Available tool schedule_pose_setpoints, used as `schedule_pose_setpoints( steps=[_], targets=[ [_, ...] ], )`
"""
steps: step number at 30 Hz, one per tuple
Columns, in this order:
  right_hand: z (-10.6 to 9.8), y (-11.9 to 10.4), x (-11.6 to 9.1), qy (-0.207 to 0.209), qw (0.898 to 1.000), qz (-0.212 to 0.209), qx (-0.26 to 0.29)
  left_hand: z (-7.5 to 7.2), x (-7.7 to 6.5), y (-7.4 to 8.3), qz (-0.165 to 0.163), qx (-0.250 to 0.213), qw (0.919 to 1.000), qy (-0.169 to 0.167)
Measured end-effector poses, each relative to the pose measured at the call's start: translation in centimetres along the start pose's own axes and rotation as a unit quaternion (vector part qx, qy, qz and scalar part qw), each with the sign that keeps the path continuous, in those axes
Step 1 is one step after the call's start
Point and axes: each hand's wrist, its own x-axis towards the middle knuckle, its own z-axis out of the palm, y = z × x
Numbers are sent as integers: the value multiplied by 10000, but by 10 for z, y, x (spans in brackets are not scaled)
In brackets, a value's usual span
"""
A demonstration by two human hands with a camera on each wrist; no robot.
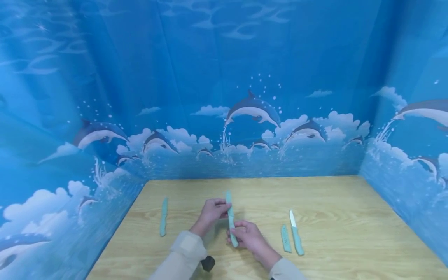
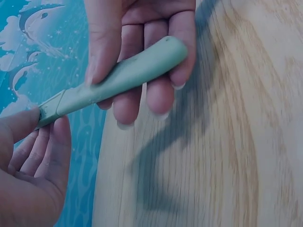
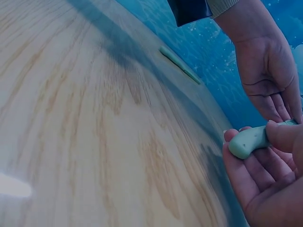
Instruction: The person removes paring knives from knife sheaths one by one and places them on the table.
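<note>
In the head view a mint-green paring knife (image 1: pixel 231 223) is held up over the table between both hands, its blade hidden in a matching sheath (image 1: pixel 229 197). My left hand (image 1: pixel 211 212) pinches the sheath between thumb and fingers. Lower down, my right hand (image 1: pixel 250 237) grips the handle (image 2: pixel 137 71), thumb on top and fingers beneath. The left wrist view shows the sheath's mouth meeting the handle. From the right wrist, the handle's rounded butt (image 3: pixel 244 146) sticks out past the right fingers.
Another sheathed green knife (image 1: pixel 163 217) lies on the wooden table (image 1: pixel 332 202) at the left. On the right, a knife with a bare blade (image 1: pixel 295 235) lies beside a loose green sheath (image 1: pixel 286 238). Dolphin-print curtains (image 1: pixel 196 77) border the table's back and sides.
</note>
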Motion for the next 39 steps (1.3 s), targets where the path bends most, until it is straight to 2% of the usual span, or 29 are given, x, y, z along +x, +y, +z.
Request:
schedule_pose_setpoints(
  steps=[5, 11, 14, 20, 26, 39],
  targets=[
    [-3, 0, -1, 133, 9999, -26, -58, 7, 0, 2, -107, 33, 9998, 154],
    [-7, 0, -2, 160, 9995, -112, -232, 14, 2, 2, 75, -36, 10000, 24],
    [-9, -2, -3, 159, 9994, -145, -260, 17, 3, 2, 87, -73, 9999, 25],
    [-15, -3, -5, 426, 9974, -109, -579, 21, 5, 3, 52, -148, 9998, 91],
    [-20, -2, -6, 653, 9961, -25, -587, 27, 5, 1, 34, -215, 9998, 31],
    [-40, -1, -14, 633, 9961, 87, -609, 44, 7, 1, 92, -313, 9993, -188]
  ],
)
